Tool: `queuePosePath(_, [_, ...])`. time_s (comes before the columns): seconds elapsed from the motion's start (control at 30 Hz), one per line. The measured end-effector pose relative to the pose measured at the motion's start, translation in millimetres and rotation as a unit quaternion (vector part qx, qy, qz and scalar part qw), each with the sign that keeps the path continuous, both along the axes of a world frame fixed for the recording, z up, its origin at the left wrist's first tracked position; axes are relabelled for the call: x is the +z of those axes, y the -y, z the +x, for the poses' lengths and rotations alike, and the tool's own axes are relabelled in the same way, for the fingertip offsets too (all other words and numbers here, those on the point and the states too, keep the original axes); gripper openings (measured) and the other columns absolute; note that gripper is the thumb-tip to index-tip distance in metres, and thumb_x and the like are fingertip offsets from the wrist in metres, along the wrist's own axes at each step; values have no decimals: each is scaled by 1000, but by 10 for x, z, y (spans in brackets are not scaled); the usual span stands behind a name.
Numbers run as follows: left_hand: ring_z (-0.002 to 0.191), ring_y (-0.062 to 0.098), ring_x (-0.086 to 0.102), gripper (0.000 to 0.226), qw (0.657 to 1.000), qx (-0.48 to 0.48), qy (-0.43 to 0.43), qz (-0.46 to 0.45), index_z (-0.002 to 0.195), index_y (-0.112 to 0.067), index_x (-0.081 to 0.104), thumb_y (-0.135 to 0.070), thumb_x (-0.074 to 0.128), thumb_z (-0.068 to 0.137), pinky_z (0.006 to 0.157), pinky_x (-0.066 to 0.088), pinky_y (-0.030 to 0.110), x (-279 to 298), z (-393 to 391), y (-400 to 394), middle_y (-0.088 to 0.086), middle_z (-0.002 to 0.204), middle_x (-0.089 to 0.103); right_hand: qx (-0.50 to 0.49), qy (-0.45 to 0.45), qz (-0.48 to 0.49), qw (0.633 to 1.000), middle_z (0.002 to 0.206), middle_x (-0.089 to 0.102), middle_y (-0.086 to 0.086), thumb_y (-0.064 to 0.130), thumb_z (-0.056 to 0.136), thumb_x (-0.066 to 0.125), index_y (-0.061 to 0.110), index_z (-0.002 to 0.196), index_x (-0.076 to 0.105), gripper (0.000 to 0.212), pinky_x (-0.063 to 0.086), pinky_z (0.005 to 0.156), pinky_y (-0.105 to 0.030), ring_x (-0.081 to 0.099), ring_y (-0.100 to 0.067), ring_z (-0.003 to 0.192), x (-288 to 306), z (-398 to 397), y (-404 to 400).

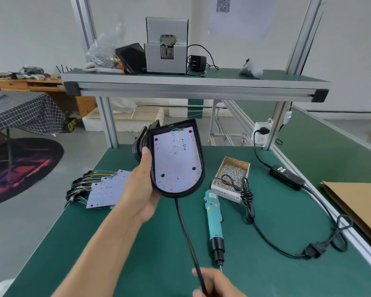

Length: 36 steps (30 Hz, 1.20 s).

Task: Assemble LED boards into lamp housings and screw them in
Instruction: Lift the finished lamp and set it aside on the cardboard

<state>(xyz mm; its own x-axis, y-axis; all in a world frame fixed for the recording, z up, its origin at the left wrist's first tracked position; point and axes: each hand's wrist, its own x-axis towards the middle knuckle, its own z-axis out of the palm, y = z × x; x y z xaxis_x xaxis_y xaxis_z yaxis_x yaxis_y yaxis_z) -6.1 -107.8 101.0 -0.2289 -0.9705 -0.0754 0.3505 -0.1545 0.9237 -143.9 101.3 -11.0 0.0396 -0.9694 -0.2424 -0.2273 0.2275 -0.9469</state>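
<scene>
Lamp housing with its LED board facing up is held above the desk, gripped at its left edge by the left hand. Its black cable is pinched lower down by the right hand.

Pale grey walls fill the top of the frame above a grey floor at lower left. At left stand a wooden desk, a table under checked cloth and a dark round rug.
</scene>
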Motion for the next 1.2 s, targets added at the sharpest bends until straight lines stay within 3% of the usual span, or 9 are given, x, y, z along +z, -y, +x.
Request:
queuePosePath(0.13, [110,14,74,53,999,-4,0,-33,119,-22,73,-59,38,105,82,61,33,201,233,90,-5,121,76,61,-56,-81,993,95,57,4,-9,107,38,-9,128,55,27,46,83,-7,56,12,70,214,-195,-163])
queuePosePath(0.17, [111,14,73,54,999,-8,13,-45,119,-22,74,-60,39,103,83,60,33,252,302,102,-4,123,76,45,-95,-121,987,85,60,4,-12,104,41,-10,115,65,26,49,75,-9,64,-24,83,269,-250,-131])
queuePosePath(0.2, [113,15,72,56,998,-19,31,-53,119,-22,75,-61,40,101,88,58,35,288,367,102,-3,125,75,-72,-63,-167,981,66,59,4,-6,100,51,-2,88,77,29,50,68,-12,-19,-60,125,365,-292,-131])
queuePosePath(0.23, [116,15,71,57,996,-41,46,-58,119,-23,77,-62,41,98,93,56,37,311,417,83,-2,128,74,-190,-83,-208,956,53,54,1,8,96,66,13,78,81,25,47,61,-12,52,-4,58,557,-390,8])
queuePosePath(0.27, [118,16,70,58,994,-72,60,-59,119,-25,78,-63,42,96,95,57,36,315,453,46,-1,130,72,-210,-122,-273,931,57,56,3,25,95,75,28,85,83,13,42,56,-11,55,-24,56,703,-499,21])
queuePosePath(0.4, [119,18,70,54,986,-156,51,-31,120,-32,77,-65,43,93,82,61,27,235,405,-203,0,132,72,-234,-117,-329,907,64,61,-7,35,96,64,40,98,79,16,35,52,-10,47,-1,53,1118,-902,552])
queuePosePath(0.73, [131,13,61,54,981,-180,-2,-73,129,-36,72,-66,39,99,95,56,25,95,35,-418,-4,141,65,-141,337,-110,924,102,67,-21,12,91,64,-2,101,74,19,52,77,-36,62,-31,88,1427,-307,1424])
queuePosePath(0.97, [128,7,63,53,979,-160,66,-107,121,-43,75,-70,37,95,107,49,32,-12,-100,-503,-11,134,70,-229,367,-69,899,44,54,-5,2,111,30,6,38,55,78,38,31,-13,45,-3,22,1285,-75,1227])
queuePosePath(1.2, [124,-3,59,61,976,-90,170,-98,126,-24,68,-68,35,99,104,38,24,-109,-161,-508,-19,127,71,-219,347,-62,910,33,42,4,-10,108,17,15,35,50,84,37,40,-6,34,1,17,1142,-175,1183])
